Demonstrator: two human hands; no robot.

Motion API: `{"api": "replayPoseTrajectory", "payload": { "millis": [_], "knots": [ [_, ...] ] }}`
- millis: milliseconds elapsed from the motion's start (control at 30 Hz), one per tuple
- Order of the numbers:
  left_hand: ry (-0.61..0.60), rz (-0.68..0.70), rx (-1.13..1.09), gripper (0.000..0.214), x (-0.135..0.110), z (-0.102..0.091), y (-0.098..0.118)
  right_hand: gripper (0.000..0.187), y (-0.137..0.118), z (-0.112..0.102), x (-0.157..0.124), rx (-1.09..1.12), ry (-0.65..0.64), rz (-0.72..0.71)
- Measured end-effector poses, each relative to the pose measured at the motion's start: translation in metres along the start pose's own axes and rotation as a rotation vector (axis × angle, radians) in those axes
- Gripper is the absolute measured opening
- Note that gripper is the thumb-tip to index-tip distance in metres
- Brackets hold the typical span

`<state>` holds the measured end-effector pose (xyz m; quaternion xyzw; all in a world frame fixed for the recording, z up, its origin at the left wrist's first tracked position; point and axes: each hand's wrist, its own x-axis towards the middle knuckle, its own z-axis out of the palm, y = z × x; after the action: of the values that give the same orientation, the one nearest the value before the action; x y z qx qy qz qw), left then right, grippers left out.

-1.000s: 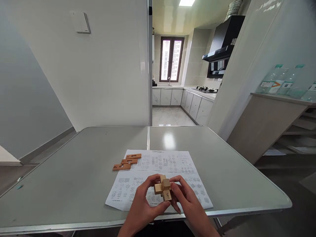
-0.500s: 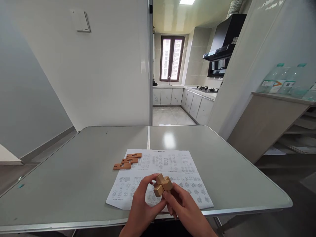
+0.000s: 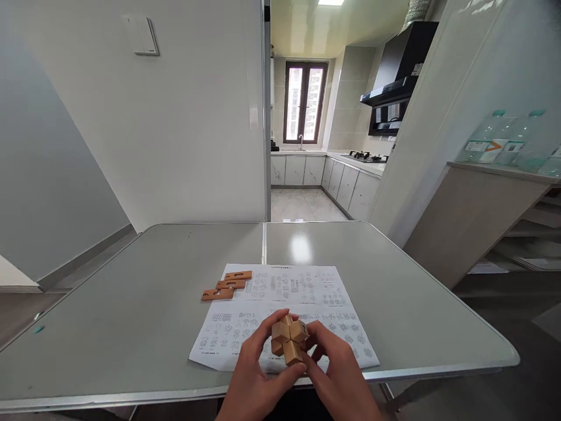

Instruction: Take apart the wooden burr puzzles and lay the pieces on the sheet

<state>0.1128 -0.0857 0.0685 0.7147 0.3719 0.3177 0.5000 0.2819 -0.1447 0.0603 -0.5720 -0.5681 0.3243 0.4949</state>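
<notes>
One puzzle [image 3: 289, 340] is clamped between the left hand [image 3: 256, 369] and the right hand [image 3: 340, 367].
It appears to be held above the near half of the paper [image 3: 307, 297], by the table's [image 3: 131, 327] near edge. If it is turned with uneven pressure, a bar [image 3: 293, 353] could be worked loose and lost over that edge. Three slats [image 3: 230, 285] across the paper's far left corner could be shifted if the paper is dragged.

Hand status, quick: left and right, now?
Left hand: closed on the wooden puzzle, fingers at its far side, thumb near.
Right hand: closed on the same puzzle, from its right side.
</notes>
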Motion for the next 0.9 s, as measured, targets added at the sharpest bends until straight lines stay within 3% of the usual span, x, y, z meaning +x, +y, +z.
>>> {"api": "replayPoseTrajectory", "payload": {
  "millis": [233,300,467,700,900],
  "knots": [
    [0.067,0.021,-0.029,0.070,-0.001,0.008,0.002,0.007,0.004,0.008,-0.007,-0.067,0.214,-0.038],
    [0.069,0.024,-0.028,0.070,-0.002,0.009,0.003,0.006,0.004,0.008,-0.008,-0.057,0.215,-0.015],
    [0.038,0.028,-0.023,0.072,-0.008,0.004,0.001,0.013,-0.002,-0.005,-0.007,0.077,-0.030,0.055],
    [-0.115,0.124,-0.195,0.076,-0.009,-0.005,0.003,0.018,-0.014,-0.016,-0.009,0.397,-0.278,0.153],
    [-0.170,0.144,-0.253,0.075,-0.008,-0.007,0.008,0.034,-0.012,-0.013,-0.009,0.517,-0.352,0.181]
  ]
}}
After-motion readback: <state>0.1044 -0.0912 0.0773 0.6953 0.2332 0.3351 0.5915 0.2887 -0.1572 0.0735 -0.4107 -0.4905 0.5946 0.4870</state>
